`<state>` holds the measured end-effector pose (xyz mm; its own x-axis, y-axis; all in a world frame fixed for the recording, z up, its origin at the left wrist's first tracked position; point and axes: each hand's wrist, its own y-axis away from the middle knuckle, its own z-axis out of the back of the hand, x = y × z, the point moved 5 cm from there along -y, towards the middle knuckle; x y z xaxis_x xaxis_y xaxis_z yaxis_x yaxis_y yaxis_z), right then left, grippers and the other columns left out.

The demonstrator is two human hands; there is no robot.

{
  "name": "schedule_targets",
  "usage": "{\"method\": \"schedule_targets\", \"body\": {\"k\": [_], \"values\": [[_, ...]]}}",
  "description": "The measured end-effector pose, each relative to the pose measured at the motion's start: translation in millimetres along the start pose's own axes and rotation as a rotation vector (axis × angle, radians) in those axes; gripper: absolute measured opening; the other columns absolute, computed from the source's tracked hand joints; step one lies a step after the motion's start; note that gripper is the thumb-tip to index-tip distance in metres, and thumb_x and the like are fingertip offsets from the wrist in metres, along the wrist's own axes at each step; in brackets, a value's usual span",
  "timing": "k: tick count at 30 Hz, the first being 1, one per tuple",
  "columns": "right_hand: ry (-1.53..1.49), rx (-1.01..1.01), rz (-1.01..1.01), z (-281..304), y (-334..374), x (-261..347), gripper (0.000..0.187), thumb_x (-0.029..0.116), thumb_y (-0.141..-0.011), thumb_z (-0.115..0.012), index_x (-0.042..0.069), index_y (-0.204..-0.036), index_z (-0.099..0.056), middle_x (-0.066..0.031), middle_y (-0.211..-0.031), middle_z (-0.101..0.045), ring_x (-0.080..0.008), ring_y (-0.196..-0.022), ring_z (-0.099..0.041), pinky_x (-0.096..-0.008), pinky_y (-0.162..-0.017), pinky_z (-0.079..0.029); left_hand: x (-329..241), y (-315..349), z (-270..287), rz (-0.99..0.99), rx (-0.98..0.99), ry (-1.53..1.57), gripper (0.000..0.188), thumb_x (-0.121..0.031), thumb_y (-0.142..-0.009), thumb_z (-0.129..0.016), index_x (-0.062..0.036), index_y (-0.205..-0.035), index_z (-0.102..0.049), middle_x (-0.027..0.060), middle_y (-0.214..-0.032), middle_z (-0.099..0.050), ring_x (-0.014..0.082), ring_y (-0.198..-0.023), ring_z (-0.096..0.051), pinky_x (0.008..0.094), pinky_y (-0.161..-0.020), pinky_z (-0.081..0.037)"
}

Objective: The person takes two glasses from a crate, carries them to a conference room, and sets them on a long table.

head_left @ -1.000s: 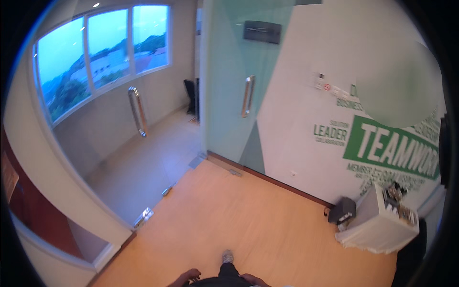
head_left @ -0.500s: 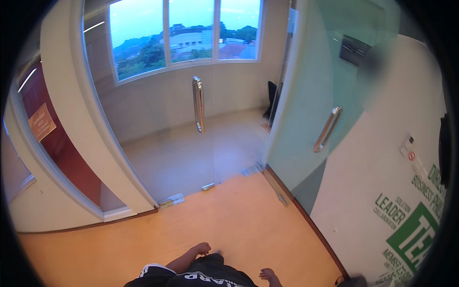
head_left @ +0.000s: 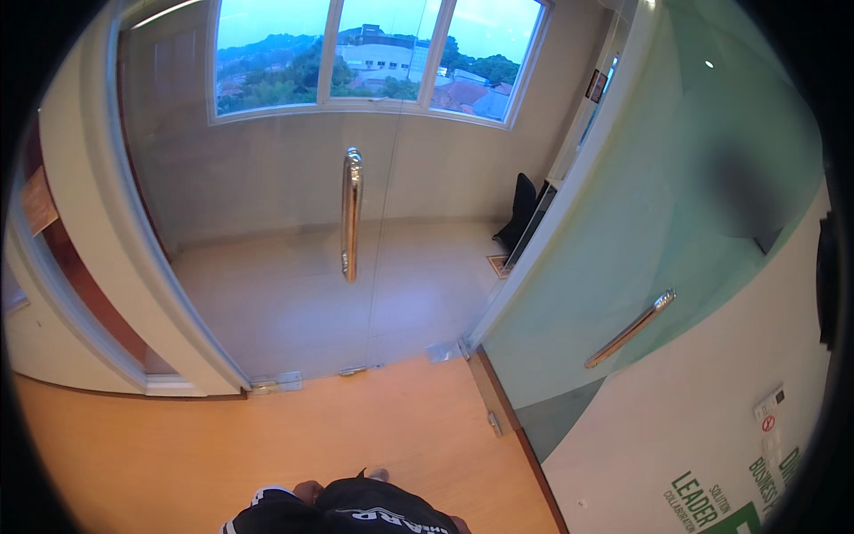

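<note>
Before me on the orange wood floor (head_left: 178,445), glass door (head_left: 294,294) with its upright chrome handle (head_left: 352,214) shut ahead, well beyond my reach; my left hand (head_left: 309,490) only a sliver over dark clothing, grip I cannot tell; right hand unseen; frosted green door (head_left: 640,258) angled at right.

I see a frosted green glass door (head_left: 676,240) at right, a far triple window (head_left: 374,58), and near orange flooring (head_left: 160,454).
</note>
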<state>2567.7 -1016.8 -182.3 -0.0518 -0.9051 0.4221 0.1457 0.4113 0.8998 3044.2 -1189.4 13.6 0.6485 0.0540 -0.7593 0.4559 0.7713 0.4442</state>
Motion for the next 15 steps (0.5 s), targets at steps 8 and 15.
{"method": "schedule_targets", "body": {"k": [8, 15], "values": [[-0.109, -0.028, -0.079, 74, -56, 106, 0.027, 0.021, -0.091, -0.047, 0.003, -0.111, -0.052, -0.0155, -0.098, -0.063, -0.0283, -0.083, -0.062, -0.0438, -0.074, -0.051, -30, -325, -13, 0.322, 0.207, 0.151, 0.030, -0.024, -0.081, -0.048, 0.0024, -0.078, -0.064, 0.0165, -0.071, -0.065, 0.0265, -0.061, -0.064, 0.0397, -0.056, -0.050], [1.048, 0.215, 0.743, 97, -98, 273, 0.029, 0.033, -0.081, -0.056, 0.008, -0.092, -0.067, -0.0166, -0.090, -0.067, -0.0292, -0.083, -0.065, -0.0416, -0.074, -0.051, -110, -424, 24, 0.364, 0.128, 0.185, 0.033, -0.023, -0.083, -0.047, 0.0049, -0.096, -0.060, 0.0157, -0.084, -0.067, 0.0243, -0.068, -0.067, 0.0374, -0.057, -0.052]]}}
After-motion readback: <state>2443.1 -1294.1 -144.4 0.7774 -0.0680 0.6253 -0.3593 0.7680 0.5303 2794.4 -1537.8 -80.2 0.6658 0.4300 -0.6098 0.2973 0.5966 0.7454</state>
